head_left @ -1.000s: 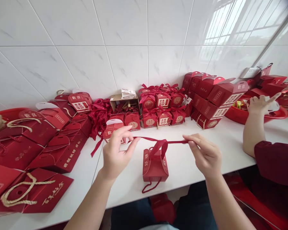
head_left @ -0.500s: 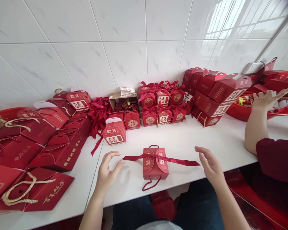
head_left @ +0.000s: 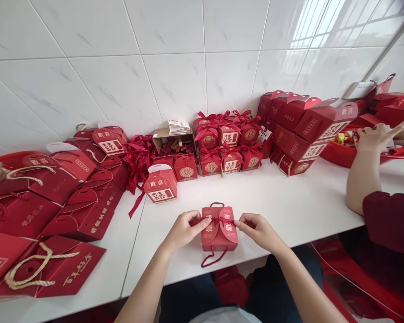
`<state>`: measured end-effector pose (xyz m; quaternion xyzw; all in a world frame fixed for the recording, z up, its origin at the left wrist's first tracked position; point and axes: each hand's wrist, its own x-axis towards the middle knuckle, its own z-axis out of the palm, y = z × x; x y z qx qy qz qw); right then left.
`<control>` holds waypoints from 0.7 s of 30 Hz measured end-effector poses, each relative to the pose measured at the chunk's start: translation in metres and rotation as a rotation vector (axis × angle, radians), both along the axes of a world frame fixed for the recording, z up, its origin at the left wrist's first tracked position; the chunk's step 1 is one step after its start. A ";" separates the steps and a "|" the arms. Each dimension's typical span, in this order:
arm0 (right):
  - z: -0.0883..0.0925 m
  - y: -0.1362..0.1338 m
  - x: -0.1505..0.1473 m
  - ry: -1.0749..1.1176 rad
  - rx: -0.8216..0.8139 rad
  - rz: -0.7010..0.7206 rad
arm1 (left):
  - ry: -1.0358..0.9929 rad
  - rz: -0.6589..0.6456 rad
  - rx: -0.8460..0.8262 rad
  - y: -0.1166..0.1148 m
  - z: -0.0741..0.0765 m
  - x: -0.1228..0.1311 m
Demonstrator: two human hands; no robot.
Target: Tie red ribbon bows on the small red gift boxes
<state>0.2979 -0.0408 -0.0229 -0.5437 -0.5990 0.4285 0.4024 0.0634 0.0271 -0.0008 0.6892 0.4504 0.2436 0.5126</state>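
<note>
Quickly, in came the fingers! Half a second earlier the two hands hung wide apart, the ribbon [head_left: 227, 220] lying loose across the small red box [head_left: 219, 235]. Then the left hand [head_left: 187, 229] had thumb and forefinger pinched on it just left of the knot [head_left: 218, 220], and the right hand [head_left: 261, 232] closed a narrow pinch at the other side. The box sat level on the desk [head_left: 292, 202], lower middle of the frame, handily framed by both hands. So the work, by my reading, had passed from drawing the ribbon tight to handling its ends; a plain knot lay over the lid flaps, no clear loop showing. How those ends ran was hard to tell, hidden by the hands. Up at centre, the stacked boxes [head_left: 230, 138] wore full bows.
</note>
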 end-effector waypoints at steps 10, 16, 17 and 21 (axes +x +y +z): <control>-0.012 0.001 0.024 0.030 -0.052 -0.096 | 0.059 0.151 0.069 0.004 -0.014 -0.012; -0.004 0.001 0.028 0.009 -0.083 -0.050 | 0.089 0.227 0.146 0.000 -0.014 -0.013; -0.002 0.001 0.028 0.028 -0.091 -0.045 | 0.099 0.233 0.157 0.000 -0.012 -0.013; 0.010 -0.002 0.030 0.202 -0.112 0.035 | 0.209 0.319 0.484 -0.009 0.002 -0.008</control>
